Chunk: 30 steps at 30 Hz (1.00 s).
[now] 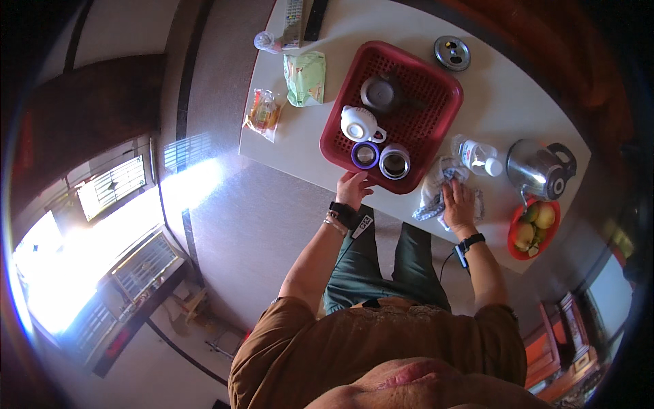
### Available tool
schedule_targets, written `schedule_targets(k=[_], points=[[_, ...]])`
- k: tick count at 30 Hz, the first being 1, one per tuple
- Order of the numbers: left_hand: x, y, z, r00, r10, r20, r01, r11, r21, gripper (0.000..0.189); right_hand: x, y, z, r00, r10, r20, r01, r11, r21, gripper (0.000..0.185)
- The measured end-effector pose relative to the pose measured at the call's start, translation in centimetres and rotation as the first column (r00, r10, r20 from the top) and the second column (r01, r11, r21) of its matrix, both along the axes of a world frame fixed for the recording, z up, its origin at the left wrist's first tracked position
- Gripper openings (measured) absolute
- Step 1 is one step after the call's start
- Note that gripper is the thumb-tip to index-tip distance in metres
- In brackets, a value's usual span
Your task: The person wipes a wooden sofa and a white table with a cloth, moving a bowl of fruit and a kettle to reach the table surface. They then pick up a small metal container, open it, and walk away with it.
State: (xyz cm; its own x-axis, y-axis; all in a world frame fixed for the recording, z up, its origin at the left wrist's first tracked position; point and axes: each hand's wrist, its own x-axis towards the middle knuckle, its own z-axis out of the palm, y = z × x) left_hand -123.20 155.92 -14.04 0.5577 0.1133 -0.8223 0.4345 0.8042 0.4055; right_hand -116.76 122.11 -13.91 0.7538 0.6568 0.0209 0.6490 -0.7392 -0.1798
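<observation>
My left hand point(353, 189) is at the near left corner of a red perforated plastic tray point(327, 148), its fingers apart and partly curled by the rim. Whether it grips the rim cannot be told. My right hand point(458, 205) lies flat on a crumpled white and grey cloth point(433, 190), right of the tray on the tabletop. In the tray are a dark teapot point(380, 94), a white cup-like pitcher with a handle point(357, 124) tipped over, a purple-rimmed round lid or cup point(365, 155) and an open metal cup point(394, 161).
Right of the cloth are a clear plastic bottle point(477, 156) on its side, a steel electric kettle point(536, 168) and a red bowl of fruit point(534, 227). A round metal lid-like object point(452, 53) lies behind. At left are a green packet point(305, 79), a snack bag point(264, 115) and a remote control point(293, 23).
</observation>
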Motion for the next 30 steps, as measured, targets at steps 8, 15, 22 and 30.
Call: schedule_targets(k=[8,15,22,30], points=[[1.3,0.9,-1.3,0.998,-0.061,-0.018,0.06,0.997,-0.044,0.011,-0.4,1.3,0.8,0.995,-0.094,0.028,0.094,0.995,-0.02,0.045],[-3.7,3.0,0.2,0.996,-0.088,-0.018,0.087,0.995,-0.055,0.014,-4.0,5.4,0.6,0.93,-0.358,0.081,0.367,0.918,-0.151,0.051],[-13.2,9.4,5.5,0.956,-0.268,-0.117,0.275,0.96,0.058,0.016,-2.3,8.9,-0.4,0.947,-0.284,-0.153,0.291,0.956,0.027,0.048],[-16.9,14.0,10.8,0.946,-0.249,-0.208,0.28,0.95,0.14,0.017,8.8,21.4,-0.6,0.931,-0.364,0.037,0.365,0.93,-0.038,0.051]])
